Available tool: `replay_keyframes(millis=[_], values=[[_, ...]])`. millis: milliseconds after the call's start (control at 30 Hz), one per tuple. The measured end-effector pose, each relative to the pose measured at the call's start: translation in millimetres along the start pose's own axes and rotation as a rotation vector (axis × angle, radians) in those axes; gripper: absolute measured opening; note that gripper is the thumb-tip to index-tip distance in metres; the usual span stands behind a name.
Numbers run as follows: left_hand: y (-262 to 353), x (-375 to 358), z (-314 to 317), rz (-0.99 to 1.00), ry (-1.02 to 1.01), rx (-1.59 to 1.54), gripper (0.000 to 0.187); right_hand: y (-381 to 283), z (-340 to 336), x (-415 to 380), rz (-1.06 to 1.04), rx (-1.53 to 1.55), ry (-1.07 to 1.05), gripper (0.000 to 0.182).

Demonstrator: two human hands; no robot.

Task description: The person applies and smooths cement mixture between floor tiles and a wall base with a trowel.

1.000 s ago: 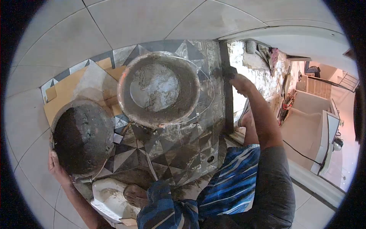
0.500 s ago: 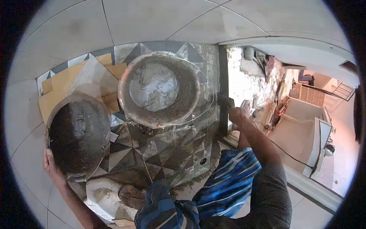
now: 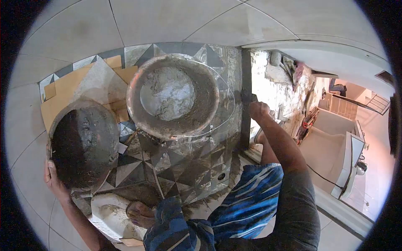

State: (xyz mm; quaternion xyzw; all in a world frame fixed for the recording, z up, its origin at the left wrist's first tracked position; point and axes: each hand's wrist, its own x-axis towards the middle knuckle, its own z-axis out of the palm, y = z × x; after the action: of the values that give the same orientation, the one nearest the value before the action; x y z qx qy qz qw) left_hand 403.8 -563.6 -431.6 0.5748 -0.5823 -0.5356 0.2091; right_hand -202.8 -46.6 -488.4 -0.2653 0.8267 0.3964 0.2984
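Note:
My left hand [image 3: 56, 183] grips the outer rim of a dark, mortar-smeared bucket [image 3: 86, 144] at the left, which is tilted with its opening toward me. My right hand [image 3: 258, 111] is closed round the handle of a trowel, whose dark blade [image 3: 247, 98] points up and left over the dark threshold strip. Between my hands stands a larger bucket [image 3: 133, 94] with a wire handle, holding wet grey mortar [image 3: 169, 94]. The trowel handle is mostly hidden by my fingers.
Under the buckets lie patterned tiles [image 3: 192, 157] and cardboard [image 3: 67, 94]. A stained white sack [image 3: 109, 209] is beside my bare foot [image 3: 140, 213]. Beyond the doorway are debris [image 3: 307, 121], a white basin-like unit [image 3: 324, 152] and part of a person [image 3: 337, 87].
My right hand has risen a little with the trowel, whose blade is now higher over the threshold. My left hand stays on the dark bucket's rim. The view has shifted slightly.

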Motion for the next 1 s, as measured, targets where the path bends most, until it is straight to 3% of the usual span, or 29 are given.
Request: replay_keyframes(millis=[200,233,267,367,533,600,633,733,800,833,867,900,1000], values=[[-5.1,-0.3,-4.4,0.020,0.031,0.001,0.050,-2.1,-51.9,15.3,0.031,-0.020,-0.012,0.021],[-0.6,-0.9,-1.0,0.002,0.023,-0.013,0.050,47.7,22.5,75.1,0.030,-0.020,-0.013,0.021],[2.8,-1.3,2.5,-0.014,0.016,-0.027,0.050,78.9,93.5,127.2,-0.089,0.337,0.210,0.023],[7.0,-2.0,8.7,0.047,0.025,0.015,0.050,8.3,-60.0,39.6,0.062,0.069,0.148,0.025],[1.8,-1.2,2.3,0.013,-0.007,-0.012,0.050,3.6,-107.3,11.3,-0.143,0.108,0.194,0.030],[4.2,-0.8,3.1,-0.021,-0.011,-0.008,0.049,-3.3,-118.4,-1.1,-0.273,-0.262,0.005,0.030],[6.7,-1.5,4.6,0.009,-0.001,0.054,0.048,-7.7,-122.8,-11.6,-0.130,0.052,0.003,0.029],[3.5,-2.0,3.3,0.030,0.009,0.055,0.051,0.4,-72.3,-12.6,-0.080,0.041,-0.016,0.029],[3.0,-0.8,4.1,0.026,0.006,-0.014,0.054,-2.1,-68.7,-48.6,-0.146,0.198,-0.002,0.028],[5.1,-0.4,5.2,0.050,0.005,0.009,0.054,8.5,-36.2,-48.0,-0.250,0.308,0.082,0.026],[6.1,-0.6,5.1,0.074,0.007,0.033,0.054,7.2,-24.7,-52.1,-0.089,0.164,-0.026,0.025],[5.4,-1.0,3.3,0.076,0.008,0.029,0.054,19.9,-2.3,-41.8,-0.087,0.163,-0.023,0.025],[-0.9,1.5,-3.3,0.004,-0.005,-0.038,0.056,30.8,98.2,-55.6,-0.162,-0.285,-0.175,0.021]])
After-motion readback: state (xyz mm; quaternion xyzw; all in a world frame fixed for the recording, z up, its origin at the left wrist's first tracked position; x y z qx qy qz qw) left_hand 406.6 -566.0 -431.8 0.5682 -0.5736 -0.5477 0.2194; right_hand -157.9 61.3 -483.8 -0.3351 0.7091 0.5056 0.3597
